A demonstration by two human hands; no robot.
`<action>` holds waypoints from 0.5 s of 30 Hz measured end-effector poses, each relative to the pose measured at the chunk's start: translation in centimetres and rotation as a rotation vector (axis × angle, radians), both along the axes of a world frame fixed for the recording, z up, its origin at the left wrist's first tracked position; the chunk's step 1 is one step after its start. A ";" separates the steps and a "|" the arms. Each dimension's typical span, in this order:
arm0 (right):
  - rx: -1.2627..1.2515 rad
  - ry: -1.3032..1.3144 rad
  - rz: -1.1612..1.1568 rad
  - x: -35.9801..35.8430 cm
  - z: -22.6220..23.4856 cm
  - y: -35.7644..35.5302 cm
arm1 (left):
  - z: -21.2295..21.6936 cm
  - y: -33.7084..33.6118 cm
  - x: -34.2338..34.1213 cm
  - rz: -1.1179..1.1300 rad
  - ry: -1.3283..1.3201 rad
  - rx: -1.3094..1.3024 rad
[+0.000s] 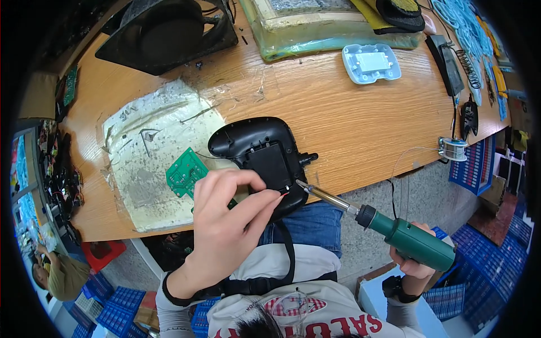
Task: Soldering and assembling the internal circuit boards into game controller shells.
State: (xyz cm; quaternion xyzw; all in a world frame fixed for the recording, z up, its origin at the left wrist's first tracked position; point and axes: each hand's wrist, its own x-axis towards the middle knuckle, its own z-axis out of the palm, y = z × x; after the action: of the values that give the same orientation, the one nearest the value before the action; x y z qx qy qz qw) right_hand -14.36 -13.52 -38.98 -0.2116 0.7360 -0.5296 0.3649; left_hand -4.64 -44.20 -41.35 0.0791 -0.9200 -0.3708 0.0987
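Observation:
A black plastic controller shell [260, 153] lies at the near edge of the wooden workbench [338, 112]. My left hand [225, 225] rests on its near side, fingertips pinching a thin red wire [280, 194] against the shell. A green circuit board [186, 172] lies just left of the shell, joined to it by thin wires. My right hand [414, 265] grips the green handle of a soldering iron [394, 228]; its metal tip [298, 183] touches the shell right beside my left fingertips.
A worn whitish mat [146, 163] covers the bench's left part. Behind stand a black fan [169, 31], a greenish tray [315, 28] and a pale blue plastic shell [371, 62]. A solder spool [452, 149] sits at the right edge. Blue crates [479, 248] stand on the floor.

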 end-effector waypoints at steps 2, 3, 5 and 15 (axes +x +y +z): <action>-0.055 0.076 -0.069 0.3 -0.1 -0.5 | -0.4 0.2 -0.2 0.018 0.049 -0.072; -0.052 0.076 -0.069 0.3 0.4 -0.7 | -0.5 0.1 -0.1 -0.004 0.039 -0.086; 0.181 -0.003 -0.024 -0.1 2.4 -1.4 | -0.6 0.1 -0.1 -0.012 0.039 -0.096; 0.266 0.115 -0.043 0.2 4.1 -3.9 | -0.5 0.1 -0.2 -0.028 0.010 -0.122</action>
State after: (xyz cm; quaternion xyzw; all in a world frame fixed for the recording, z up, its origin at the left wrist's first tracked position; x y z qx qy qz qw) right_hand -14.20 -17.46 -34.92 -0.1757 0.8236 -0.4222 0.3354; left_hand -4.88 -44.06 -41.89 0.0581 -0.9415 -0.3156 0.1028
